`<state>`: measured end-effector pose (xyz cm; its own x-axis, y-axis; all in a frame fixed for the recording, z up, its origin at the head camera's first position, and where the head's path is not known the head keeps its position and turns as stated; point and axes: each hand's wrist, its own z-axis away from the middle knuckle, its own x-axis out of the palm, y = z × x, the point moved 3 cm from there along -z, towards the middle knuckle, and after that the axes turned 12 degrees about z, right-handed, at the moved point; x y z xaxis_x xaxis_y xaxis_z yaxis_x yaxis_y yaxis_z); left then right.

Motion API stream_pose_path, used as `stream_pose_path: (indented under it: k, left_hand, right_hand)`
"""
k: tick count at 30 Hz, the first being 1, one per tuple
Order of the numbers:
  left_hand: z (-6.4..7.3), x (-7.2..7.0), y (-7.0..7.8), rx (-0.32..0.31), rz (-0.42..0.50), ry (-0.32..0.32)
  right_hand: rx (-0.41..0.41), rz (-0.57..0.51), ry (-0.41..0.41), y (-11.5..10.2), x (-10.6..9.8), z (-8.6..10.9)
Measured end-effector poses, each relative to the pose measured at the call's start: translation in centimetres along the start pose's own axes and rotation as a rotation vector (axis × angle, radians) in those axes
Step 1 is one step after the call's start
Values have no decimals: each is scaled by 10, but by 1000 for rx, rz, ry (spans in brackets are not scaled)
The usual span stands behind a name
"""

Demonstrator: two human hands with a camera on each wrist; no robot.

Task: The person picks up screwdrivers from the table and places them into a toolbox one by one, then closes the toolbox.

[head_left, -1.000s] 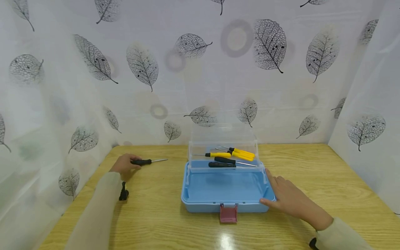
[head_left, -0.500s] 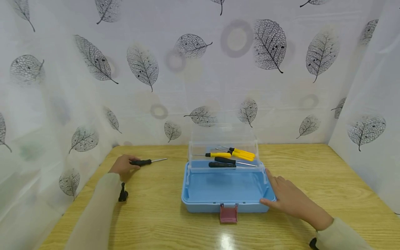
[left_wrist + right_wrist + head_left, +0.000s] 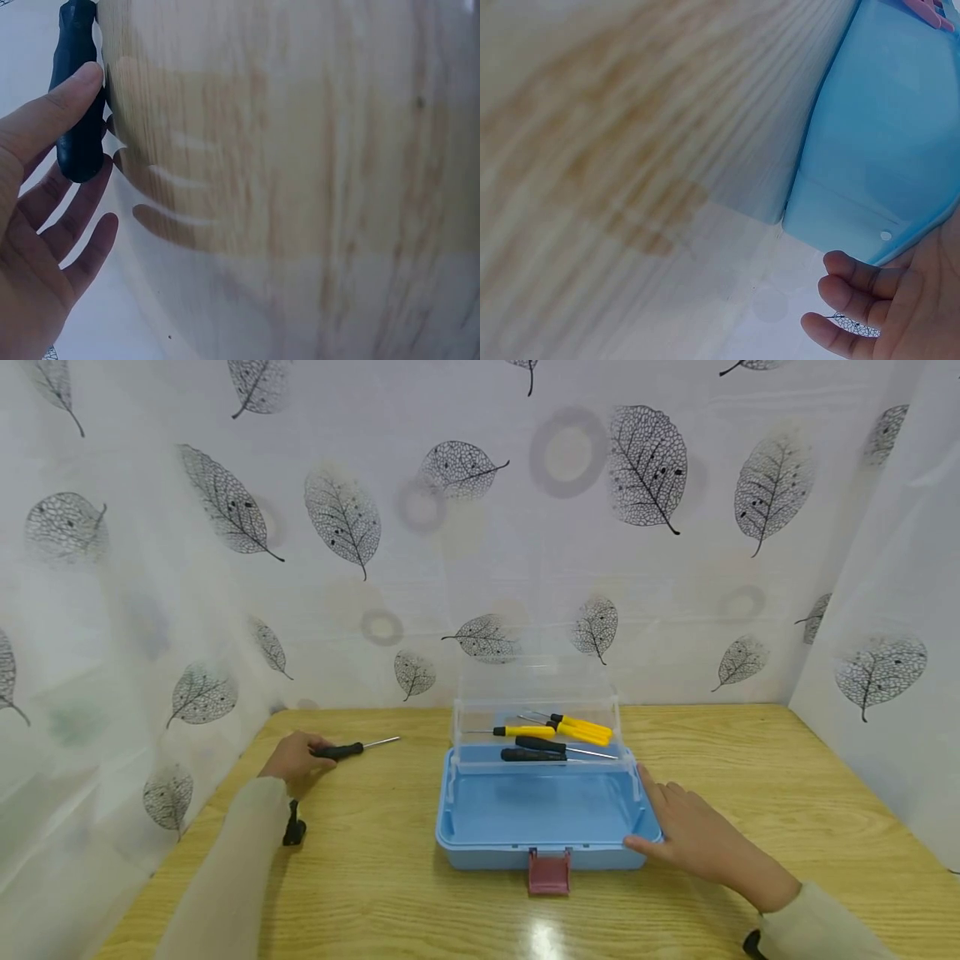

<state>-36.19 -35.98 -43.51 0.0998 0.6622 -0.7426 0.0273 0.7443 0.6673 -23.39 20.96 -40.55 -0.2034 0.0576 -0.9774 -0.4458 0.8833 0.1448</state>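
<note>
On the left of the table, my left hand (image 3: 291, 757) pinches the black handle of a screwdriver (image 3: 337, 750) between thumb and fingers. Its metal shaft points right, tipped slightly upward. The left wrist view shows the thumb across the handle (image 3: 77, 142), with the lower fingers spread loosely. My right hand (image 3: 693, 835) rests against the right side of a light blue toolbox (image 3: 491, 860), thumb on the front rim and index finger straight along the side. In the right wrist view, the other fingers (image 3: 855, 300) hang loosely beside the blue wall (image 3: 877, 142).
The toolbox's clear lid (image 3: 536, 681) stands raised at the back. A clear tray (image 3: 472, 768) holds yellow-handled screwdrivers (image 3: 525, 732) and black-handled screwdrivers (image 3: 532, 755) above the blue bottom. A pink latch (image 3: 549, 873) hangs at the front. A leaf-patterned curtain (image 3: 495, 552) encloses the wooden table (image 3: 390, 877).
My left hand has shifted very slightly left, and the screwdriver's shaft has tilted a little upward. My right hand and the toolbox have stayed still.
</note>
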Motion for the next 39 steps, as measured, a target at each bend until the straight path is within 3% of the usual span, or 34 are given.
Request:
stream_pose_path:
  k: [21,39]
  left_hand:
    - [8,2,2,2,-2,35]
    - [11,0,-2,11,33,71]
  right_hand:
    - [26,-27,-42,0,0,-1]
    - [-1,-27,-4,0,-2,-1]
